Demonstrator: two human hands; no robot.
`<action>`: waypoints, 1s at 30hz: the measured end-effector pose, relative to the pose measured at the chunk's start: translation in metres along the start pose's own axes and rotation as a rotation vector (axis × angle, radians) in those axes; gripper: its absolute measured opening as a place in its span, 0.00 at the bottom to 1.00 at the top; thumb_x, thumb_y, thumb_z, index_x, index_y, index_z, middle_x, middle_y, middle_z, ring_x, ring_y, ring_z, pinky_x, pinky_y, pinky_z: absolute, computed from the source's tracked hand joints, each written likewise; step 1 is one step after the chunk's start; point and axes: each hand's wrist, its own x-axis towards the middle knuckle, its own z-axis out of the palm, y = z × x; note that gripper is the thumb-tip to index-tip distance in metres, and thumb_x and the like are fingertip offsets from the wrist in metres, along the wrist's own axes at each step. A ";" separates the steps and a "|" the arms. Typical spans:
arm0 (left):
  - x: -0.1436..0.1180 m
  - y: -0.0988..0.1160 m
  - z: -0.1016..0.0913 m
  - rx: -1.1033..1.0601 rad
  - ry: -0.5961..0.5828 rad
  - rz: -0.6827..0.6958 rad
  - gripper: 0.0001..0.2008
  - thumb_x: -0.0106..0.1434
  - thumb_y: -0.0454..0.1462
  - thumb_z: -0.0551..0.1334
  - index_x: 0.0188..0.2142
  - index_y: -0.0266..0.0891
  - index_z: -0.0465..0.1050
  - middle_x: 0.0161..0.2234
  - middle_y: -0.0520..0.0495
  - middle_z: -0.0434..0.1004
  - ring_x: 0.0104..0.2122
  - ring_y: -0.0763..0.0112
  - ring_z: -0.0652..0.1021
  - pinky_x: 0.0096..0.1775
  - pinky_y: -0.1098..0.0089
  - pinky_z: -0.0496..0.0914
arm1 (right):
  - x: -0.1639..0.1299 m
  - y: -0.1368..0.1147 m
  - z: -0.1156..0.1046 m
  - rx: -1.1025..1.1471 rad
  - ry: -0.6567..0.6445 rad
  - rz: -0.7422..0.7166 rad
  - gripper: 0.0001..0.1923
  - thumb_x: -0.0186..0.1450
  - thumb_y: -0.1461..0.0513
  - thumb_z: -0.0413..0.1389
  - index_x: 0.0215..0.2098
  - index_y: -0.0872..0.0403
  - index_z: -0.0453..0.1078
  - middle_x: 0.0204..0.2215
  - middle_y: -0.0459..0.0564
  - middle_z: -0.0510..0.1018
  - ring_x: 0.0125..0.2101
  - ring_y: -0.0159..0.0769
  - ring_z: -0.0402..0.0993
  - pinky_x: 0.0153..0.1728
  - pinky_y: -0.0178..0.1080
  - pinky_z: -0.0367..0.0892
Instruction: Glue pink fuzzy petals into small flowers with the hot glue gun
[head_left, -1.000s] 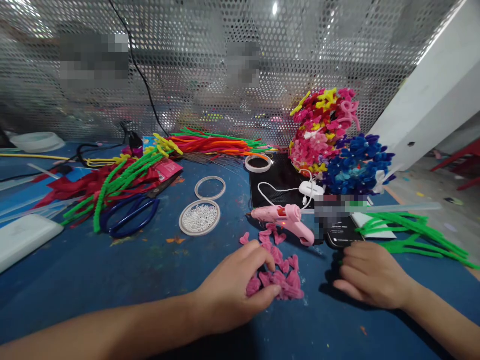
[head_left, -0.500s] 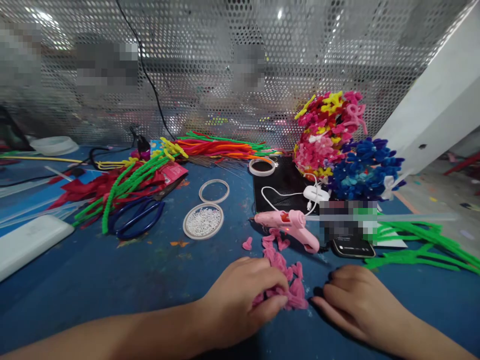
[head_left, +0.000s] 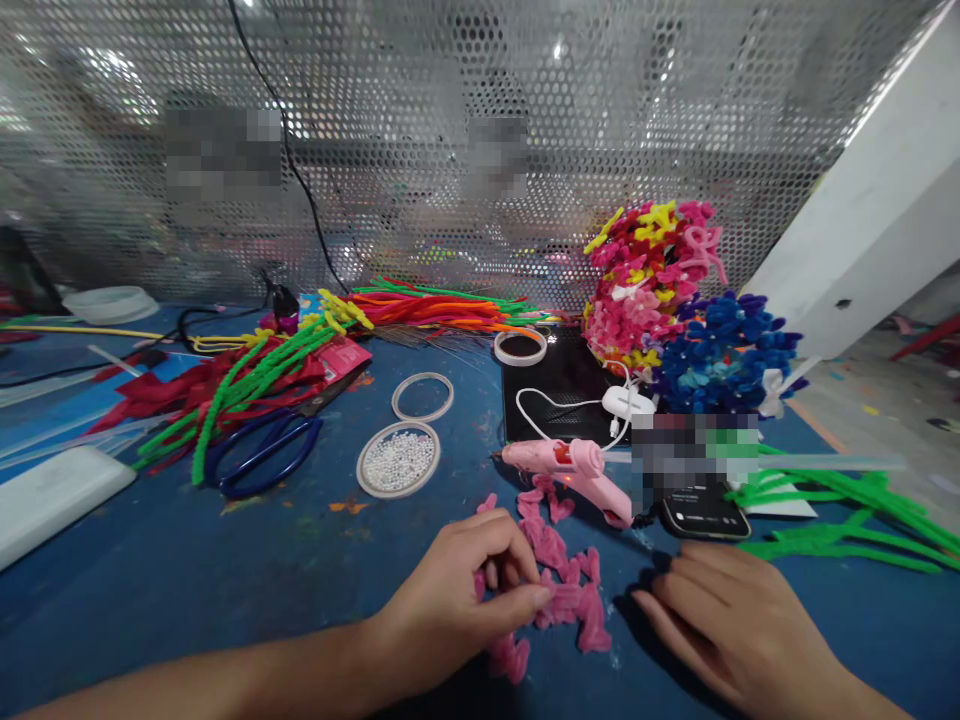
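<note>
My left hand (head_left: 476, 590) is over a loose pile of pink pipe-cleaner pieces (head_left: 546, 545) on the blue table. Its thumb and forefinger are closed on one fuzzy pink piece (head_left: 564, 600); the other fingers curl inward, partly hiding pieces beneath. A few more pink pieces (head_left: 510, 658) lie under the wrist side of that hand. To the right of the pile, my right hand (head_left: 731, 615) rests on the table with its fingers curled in, and nothing shows in it. Just beyond the pile lies a pink glue gun (head_left: 559, 460) with a long clear glue stick in its back.
A dish of white beads (head_left: 399, 462) and blue-handled scissors (head_left: 262, 455) are to the left. Behind stand pink-red flowers (head_left: 637, 290) and blue flowers (head_left: 727, 350). A phone (head_left: 705, 512) and green pipe cleaners (head_left: 847, 540) lie right. A perforated metal panel (head_left: 420, 180) closes the back.
My left hand has shifted slightly left and lifted its fingers, uncovering pink pieces near the wrist. My right hand stays nearly in place. The whole view has tilted slightly upward.
</note>
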 end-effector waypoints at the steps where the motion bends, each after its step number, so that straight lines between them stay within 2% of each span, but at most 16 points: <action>1: 0.000 0.000 -0.001 0.002 -0.008 -0.007 0.04 0.55 0.34 0.63 0.25 0.36 0.70 0.25 0.54 0.70 0.25 0.77 0.69 0.28 0.76 0.62 | 0.000 0.001 -0.001 -0.029 0.028 0.031 0.12 0.66 0.63 0.50 0.25 0.53 0.68 0.20 0.45 0.73 0.22 0.33 0.68 0.25 0.36 0.57; 4: -0.001 0.001 -0.001 0.009 -0.032 -0.033 0.03 0.55 0.33 0.63 0.26 0.36 0.70 0.24 0.55 0.71 0.25 0.78 0.69 0.28 0.76 0.62 | -0.001 0.006 -0.005 -0.169 0.073 0.111 0.09 0.67 0.62 0.48 0.38 0.55 0.70 0.39 0.52 0.79 0.33 0.36 0.76 0.32 0.36 0.66; 6: -0.001 0.001 -0.001 0.008 -0.045 -0.043 0.03 0.55 0.33 0.63 0.26 0.36 0.70 0.24 0.55 0.70 0.25 0.78 0.69 0.29 0.76 0.63 | -0.004 0.008 -0.007 -0.264 0.062 0.151 0.10 0.67 0.60 0.48 0.39 0.55 0.69 0.46 0.54 0.77 0.31 0.36 0.78 0.31 0.37 0.68; 8: -0.001 0.001 -0.001 0.007 -0.053 -0.046 0.04 0.55 0.33 0.63 0.26 0.36 0.70 0.24 0.55 0.71 0.25 0.78 0.69 0.29 0.76 0.64 | -0.007 0.009 -0.007 -0.320 0.037 0.188 0.11 0.67 0.59 0.47 0.39 0.55 0.68 0.48 0.52 0.76 0.26 0.34 0.78 0.25 0.37 0.68; 11: -0.001 0.002 -0.002 0.007 -0.058 -0.048 0.03 0.55 0.33 0.63 0.26 0.36 0.70 0.24 0.55 0.71 0.25 0.78 0.70 0.29 0.76 0.64 | -0.010 0.009 -0.006 -0.350 0.001 0.211 0.12 0.68 0.58 0.45 0.40 0.54 0.67 0.47 0.50 0.78 0.22 0.34 0.78 0.20 0.37 0.69; 17: -0.001 0.002 -0.001 0.006 -0.054 -0.038 0.04 0.55 0.32 0.63 0.25 0.36 0.69 0.24 0.56 0.71 0.25 0.79 0.70 0.29 0.77 0.64 | -0.009 0.009 -0.007 -0.359 -0.050 0.209 0.14 0.69 0.58 0.43 0.42 0.55 0.67 0.45 0.50 0.79 0.24 0.34 0.79 0.21 0.37 0.71; 23: -0.002 -0.001 0.000 0.014 -0.057 -0.019 0.04 0.55 0.32 0.63 0.25 0.36 0.69 0.24 0.55 0.71 0.25 0.79 0.70 0.29 0.77 0.64 | -0.007 0.010 -0.007 -0.399 0.008 0.186 0.15 0.69 0.57 0.43 0.38 0.55 0.69 0.40 0.51 0.81 0.19 0.34 0.77 0.17 0.36 0.68; 27: -0.002 -0.003 0.001 0.030 -0.055 -0.012 0.04 0.55 0.33 0.62 0.25 0.36 0.69 0.24 0.55 0.70 0.24 0.78 0.69 0.28 0.77 0.63 | -0.006 0.013 -0.012 -0.539 0.003 0.184 0.20 0.69 0.56 0.40 0.37 0.57 0.71 0.36 0.53 0.82 0.13 0.36 0.73 0.11 0.39 0.61; 30: -0.001 -0.003 0.001 0.027 -0.051 -0.001 0.03 0.54 0.32 0.62 0.25 0.36 0.69 0.24 0.54 0.70 0.25 0.78 0.69 0.28 0.77 0.63 | -0.005 0.012 -0.019 -0.525 0.060 0.135 0.18 0.68 0.57 0.43 0.33 0.56 0.72 0.35 0.54 0.82 0.13 0.37 0.72 0.14 0.40 0.62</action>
